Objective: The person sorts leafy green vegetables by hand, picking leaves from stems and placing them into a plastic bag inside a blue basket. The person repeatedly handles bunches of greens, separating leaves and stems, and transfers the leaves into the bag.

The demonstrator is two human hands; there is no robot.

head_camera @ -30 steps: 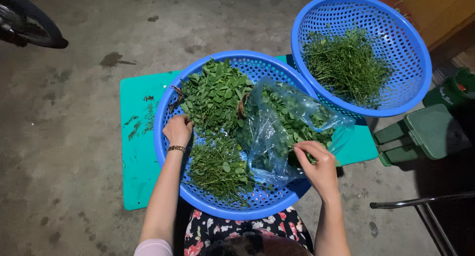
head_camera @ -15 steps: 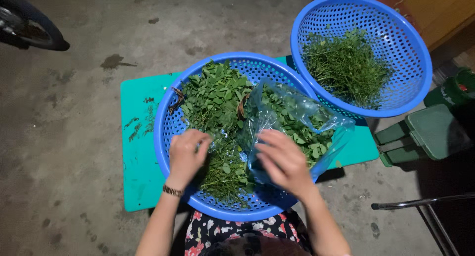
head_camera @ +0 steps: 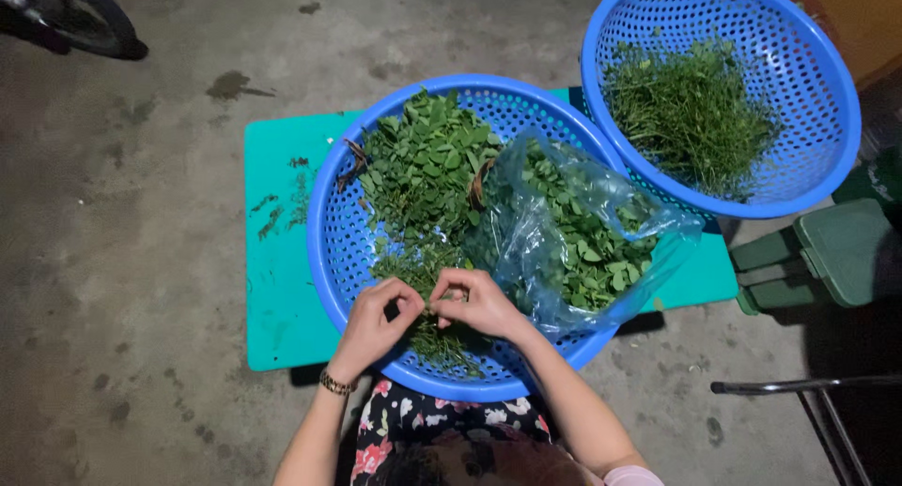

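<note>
Head view — herb sprig (head_camera: 430, 307) pinched between left hand (head_camera: 371, 321) and right hand (head_camera: 479, 303).

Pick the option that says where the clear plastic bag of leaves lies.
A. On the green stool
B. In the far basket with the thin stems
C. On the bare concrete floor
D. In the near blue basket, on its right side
D: the clear plastic bag rests inside the near blue basket, to the right of the loose leaves, while the far basket holds only thin stems.
</note>
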